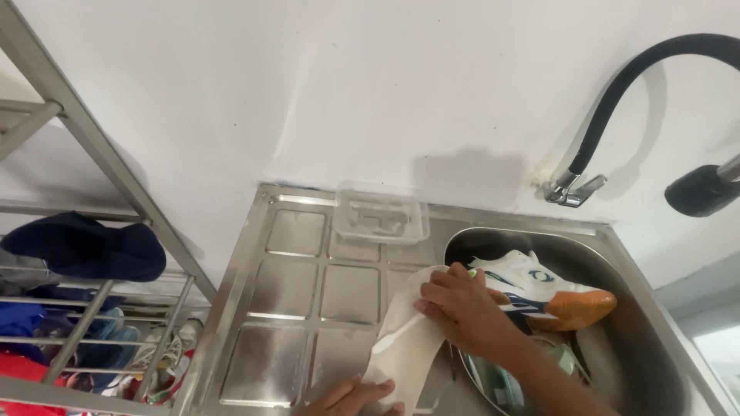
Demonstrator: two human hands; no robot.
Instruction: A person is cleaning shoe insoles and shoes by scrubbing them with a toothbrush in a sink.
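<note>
Pinning the near end of a white insole (pixel 405 339) on the drainboard (pixel 293 285) near its front edge, left hand (pixel 351 397) lies flat, fingers spread. Right hand (pixel 462 308) closed around a toothbrush (pixel 408 327), bristles on the insole; scrubbing looks underway, not finished. Sink (pixel 655 308) holds a white-orange shoe (pixel 547 293). Clear tub (pixel 381 217) at back edge looks empty.
</note>
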